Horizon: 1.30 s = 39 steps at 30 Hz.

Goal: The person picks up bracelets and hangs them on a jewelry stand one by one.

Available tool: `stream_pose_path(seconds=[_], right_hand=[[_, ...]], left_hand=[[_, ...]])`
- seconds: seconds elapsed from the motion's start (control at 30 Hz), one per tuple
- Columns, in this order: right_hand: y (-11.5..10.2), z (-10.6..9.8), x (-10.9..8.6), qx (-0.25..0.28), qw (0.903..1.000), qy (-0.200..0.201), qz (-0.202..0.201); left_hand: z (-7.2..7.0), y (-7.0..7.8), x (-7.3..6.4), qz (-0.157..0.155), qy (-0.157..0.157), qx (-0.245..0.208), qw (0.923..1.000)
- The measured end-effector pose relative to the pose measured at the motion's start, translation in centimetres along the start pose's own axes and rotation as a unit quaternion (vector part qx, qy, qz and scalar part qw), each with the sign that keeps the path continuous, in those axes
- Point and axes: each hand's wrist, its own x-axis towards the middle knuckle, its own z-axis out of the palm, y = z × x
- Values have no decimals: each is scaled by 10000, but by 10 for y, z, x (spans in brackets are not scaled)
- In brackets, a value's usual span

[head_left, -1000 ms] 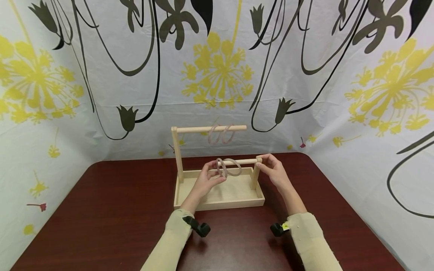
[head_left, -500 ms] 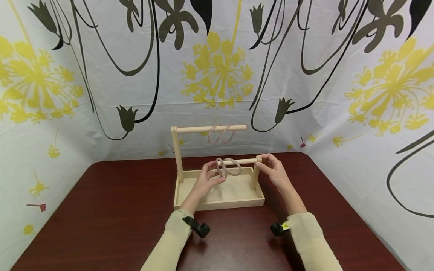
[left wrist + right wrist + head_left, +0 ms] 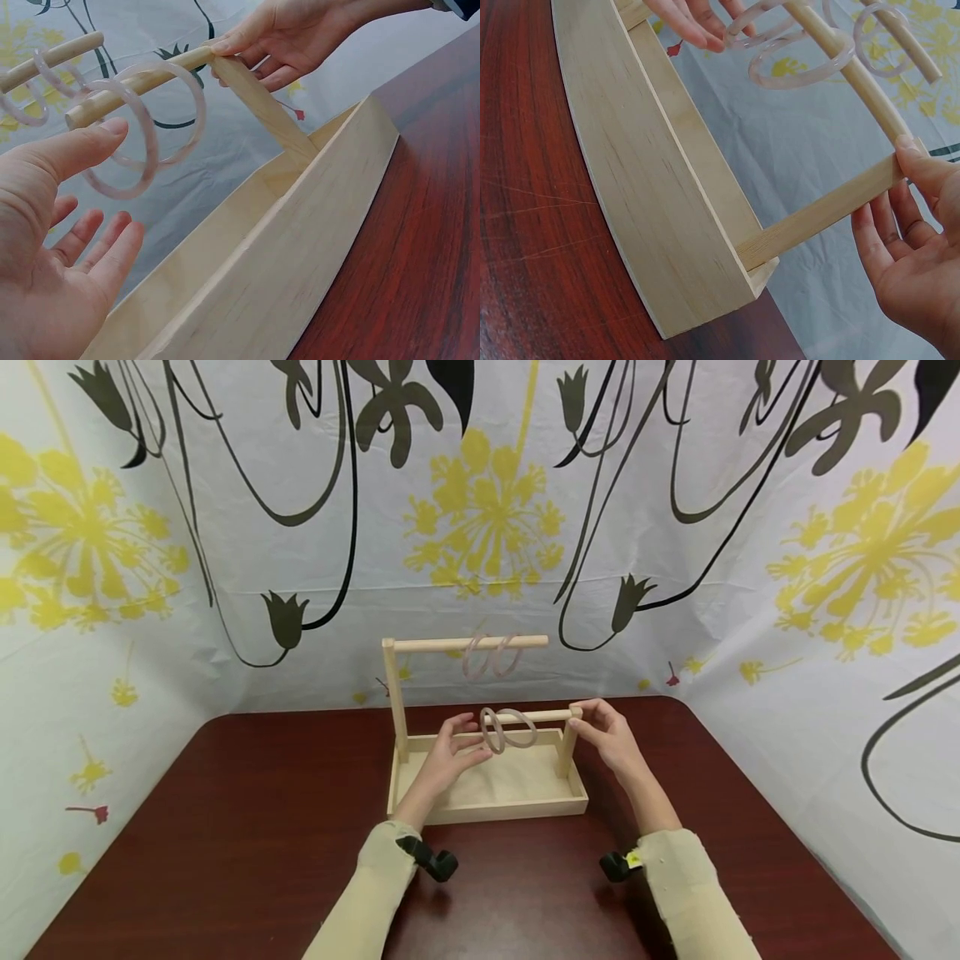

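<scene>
A pale wooden jewellery stand has a shallow tray base (image 3: 510,811), a tall left post (image 3: 399,710) with an upper bar (image 3: 427,645), and a shorter right post (image 3: 567,752) with a lower bar (image 3: 553,716). Two translucent pinkish bangles (image 3: 152,150) hang on the lower bar near its free end. Beside them is my left hand (image 3: 442,764), fingers spread and holding nothing; in the left wrist view its thumb tip overlaps the nearer bangle. My right hand (image 3: 613,743) pinches the top of the right post, thumb in front, as the right wrist view also shows.
Two more bangles (image 3: 507,667) hang from the upper bar, behind the lower one. The stand rests on a dark red-brown wooden table (image 3: 300,827). A white curtain (image 3: 345,560) with yellow and grey plant prints surrounds the table's back and sides.
My left hand has let go of the bangle and drawn slightly left, its fingers coming apart from the ring. The right hand keeps its grip on the post.
</scene>
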Motion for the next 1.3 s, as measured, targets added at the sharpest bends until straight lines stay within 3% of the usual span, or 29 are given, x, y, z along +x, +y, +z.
stream_pose_path(seconds=[0.47, 0.77, 1.1, 1.3], right_hand=[[1, -2, 2, 178, 9998, 28, -66], [1, -2, 3, 93, 10000, -7, -33], [23, -7, 12, -47, 10000, 36, -49], [29, -8, 9, -163, 9997, 71, -184]], left_hand=[[-18, 7, -4, 122, 112, 92, 9998], [-37, 15, -8, 202, -125, 132, 9996], [-56, 23, -17, 188, 106, 464, 9987], [-71, 25, -27, 369, 153, 625, 9972]])
